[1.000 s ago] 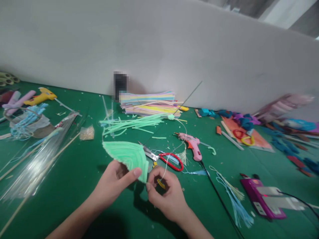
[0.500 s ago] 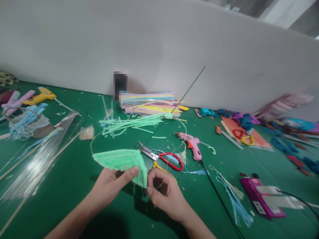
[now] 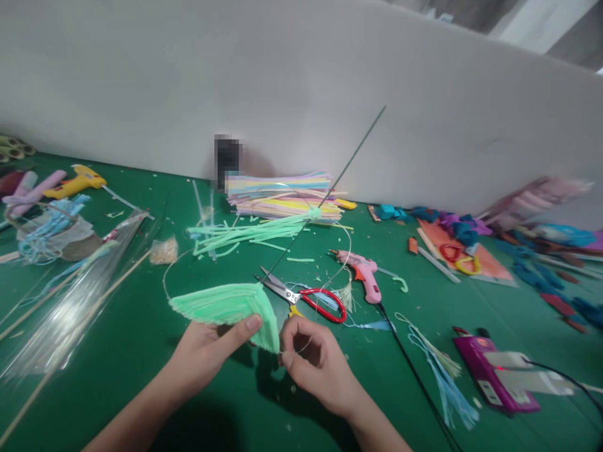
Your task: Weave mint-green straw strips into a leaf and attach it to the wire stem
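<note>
My left hand [image 3: 207,348] is closed on a mint-green fan-shaped piece [image 3: 221,304], which looks built from rows of fuzzy pipe cleaners; the thumb lies on its front. At the fan's lower right corner, my right hand [image 3: 313,361] pinches a thin pale wire [image 3: 349,242]. This wire curves in a large loop beyond the fan and back to its left corner. A thin dark rod [image 3: 358,154] slants up and away from the fan's top edge, with a small green knot [image 3: 313,214] partway along. Scissors [image 3: 325,306] with red and yellow handles lie just beyond my right hand.
Loose green pipe cleaners [image 3: 249,233] lie before a multicoloured bundle [image 3: 287,194] by the grey wall. A pink glue gun [image 3: 365,274], its black cord, tassels [image 3: 443,383] and a purple device [image 3: 490,373] are on the right. Clear plastic sleeves [image 3: 80,314] and a yellow glue gun [image 3: 80,182] lie left.
The fan has shifted slightly left and tilted, and the rod's far tip has risen a little. My right hand has moved slightly right, still pinching at the corner.
</note>
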A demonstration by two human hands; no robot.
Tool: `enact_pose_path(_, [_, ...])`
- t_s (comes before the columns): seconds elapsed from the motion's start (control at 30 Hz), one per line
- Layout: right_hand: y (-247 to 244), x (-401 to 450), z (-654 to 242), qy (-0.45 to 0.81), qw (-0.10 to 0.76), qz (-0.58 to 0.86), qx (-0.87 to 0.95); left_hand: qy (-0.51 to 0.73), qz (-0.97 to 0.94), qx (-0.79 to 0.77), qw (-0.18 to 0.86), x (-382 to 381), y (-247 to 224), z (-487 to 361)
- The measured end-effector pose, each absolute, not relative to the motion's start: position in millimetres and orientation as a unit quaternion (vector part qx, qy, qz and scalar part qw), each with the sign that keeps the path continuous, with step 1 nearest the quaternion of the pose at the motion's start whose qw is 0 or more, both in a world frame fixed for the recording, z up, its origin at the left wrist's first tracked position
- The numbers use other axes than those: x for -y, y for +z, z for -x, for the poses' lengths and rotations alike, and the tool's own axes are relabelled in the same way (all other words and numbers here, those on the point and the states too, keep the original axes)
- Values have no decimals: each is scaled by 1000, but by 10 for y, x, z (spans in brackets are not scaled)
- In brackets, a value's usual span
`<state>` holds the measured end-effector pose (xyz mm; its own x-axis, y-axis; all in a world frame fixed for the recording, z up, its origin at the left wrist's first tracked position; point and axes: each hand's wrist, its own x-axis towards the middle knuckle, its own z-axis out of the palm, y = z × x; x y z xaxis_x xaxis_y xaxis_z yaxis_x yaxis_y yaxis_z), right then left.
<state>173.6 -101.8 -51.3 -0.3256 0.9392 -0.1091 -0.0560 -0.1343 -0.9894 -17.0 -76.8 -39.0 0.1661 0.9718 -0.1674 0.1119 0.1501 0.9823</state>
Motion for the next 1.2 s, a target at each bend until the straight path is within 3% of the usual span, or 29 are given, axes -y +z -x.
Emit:
enact_pose_path(0.73, [-455, 1028, -1680, 582, 390, 460, 545, 413, -448, -475, 635, 782, -425, 136])
enact_pose_path(1.0, [-469, 1024, -1696, 530, 414, 493, 552, 420, -465, -488, 608, 780, -430, 145])
enact_pose_path(1.2, [-447, 1019, -1695, 572, 409, 464, 538, 418, -456, -490, 614, 788, -412, 118])
